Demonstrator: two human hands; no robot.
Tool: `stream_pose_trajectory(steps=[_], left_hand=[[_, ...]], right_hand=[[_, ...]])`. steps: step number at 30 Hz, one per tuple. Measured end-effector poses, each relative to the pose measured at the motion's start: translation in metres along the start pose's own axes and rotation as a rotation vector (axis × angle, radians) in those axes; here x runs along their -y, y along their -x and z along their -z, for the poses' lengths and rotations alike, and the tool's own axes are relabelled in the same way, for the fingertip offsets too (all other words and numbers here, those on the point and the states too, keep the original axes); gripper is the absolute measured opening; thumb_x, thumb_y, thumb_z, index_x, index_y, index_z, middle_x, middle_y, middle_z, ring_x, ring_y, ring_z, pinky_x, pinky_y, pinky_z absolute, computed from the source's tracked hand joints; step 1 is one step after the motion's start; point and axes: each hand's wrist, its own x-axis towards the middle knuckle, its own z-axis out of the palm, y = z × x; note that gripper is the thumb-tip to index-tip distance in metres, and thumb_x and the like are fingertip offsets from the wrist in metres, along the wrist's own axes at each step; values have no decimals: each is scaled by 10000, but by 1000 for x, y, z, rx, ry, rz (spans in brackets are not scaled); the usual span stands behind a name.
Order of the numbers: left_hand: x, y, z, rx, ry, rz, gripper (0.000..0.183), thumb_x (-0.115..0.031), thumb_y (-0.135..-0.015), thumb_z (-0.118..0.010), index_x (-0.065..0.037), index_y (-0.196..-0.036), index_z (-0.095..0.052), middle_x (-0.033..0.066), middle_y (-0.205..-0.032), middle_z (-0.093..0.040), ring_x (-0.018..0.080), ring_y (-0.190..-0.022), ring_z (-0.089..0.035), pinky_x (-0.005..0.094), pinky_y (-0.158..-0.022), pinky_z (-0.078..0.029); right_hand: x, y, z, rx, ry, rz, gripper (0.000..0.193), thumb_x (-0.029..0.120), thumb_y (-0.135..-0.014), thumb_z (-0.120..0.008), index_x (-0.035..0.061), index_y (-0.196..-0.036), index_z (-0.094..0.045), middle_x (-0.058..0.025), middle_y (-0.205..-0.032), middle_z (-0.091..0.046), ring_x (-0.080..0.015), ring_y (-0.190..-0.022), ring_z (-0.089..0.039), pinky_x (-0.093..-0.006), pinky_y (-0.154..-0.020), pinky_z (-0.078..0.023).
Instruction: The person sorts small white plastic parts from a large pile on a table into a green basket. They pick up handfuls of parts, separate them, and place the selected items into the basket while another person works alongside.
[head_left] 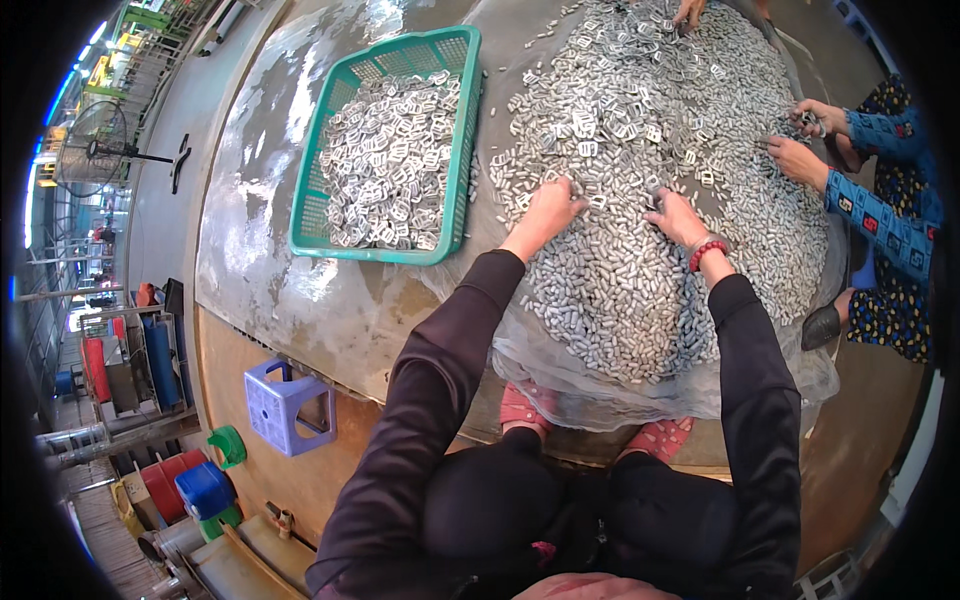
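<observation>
A wide heap of small silvery pellets (610, 290) covers plastic sheeting in front of me, with flat metal slide buckles (585, 125) mixed in toward its far part. My left hand (546, 213) is at the left side of the heap, fingers closed at a pale metal buckle (597, 201) by their tips. Across from it, my right hand (680, 220), with a red bead bracelet at the wrist, pinches a small metal buckle (655, 199) between thumb and forefinger. Left of the heap, a green plastic basket (468, 150) holds many such buckles.
On the right, a co-worker's hands (800, 160) in blue patterned sleeves work at the heap's edge. Another person's hand (690, 12) reaches in at the far side. A purple plastic stool (268, 408) stands lower left, and a fan (92, 148) is farther left. Clear sheeting (600, 400) hangs near my feet.
</observation>
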Motion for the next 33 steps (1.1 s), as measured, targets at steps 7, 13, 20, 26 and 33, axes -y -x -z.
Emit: stream_pose_trajectory(steps=[7,13,20,26,33], left_hand=[[0,4,-12,5,85,-113,333,-272,-820,-685,44,-836,-583,202,-800,-619,397,-795,-610,467,-696,-474],[-15,1,-9,-29,-54,-45,358,-295,-760,-732,44,-803,-624,233,-839,-634,410,-796,-620,469,-711,-490],[-4,3,3,152,-4,-131,300,-299,-791,-697,-4,-806,-645,194,-802,-633,368,-765,-618,445,-677,-482],[-22,42,37,111,408,-138,264,-281,-883,-633,-20,-924,-653,76,-770,-631,187,-755,-599,338,-675,-469],[-37,40,87,347,1749,121,331,-282,-883,-441,6,-908,-601,100,-835,-604,105,-513,-468,200,-333,-286]], right_hand=[[-7,23,1,204,-120,57,378,223,-779,-712,-28,-1035,-593,-182,-852,-635,-301,-821,-621,-373,-774,-477],[4,32,1,160,-249,-66,269,192,-760,-705,-30,-908,-674,-178,-843,-675,-278,-823,-653,-352,-776,-483],[17,61,10,213,-280,-76,254,217,-763,-718,-6,-884,-712,-126,-736,-686,-188,-691,-634,-314,-703,-486],[26,90,40,208,-954,-377,187,186,-874,-651,14,-924,-703,45,-561,-513,-22,-418,-378,-193,-387,-260],[37,90,71,365,-1898,71,252,232,-901,-519,-6,-819,-516,-114,-815,-458,-163,-748,-510,-171,-331,-321]])
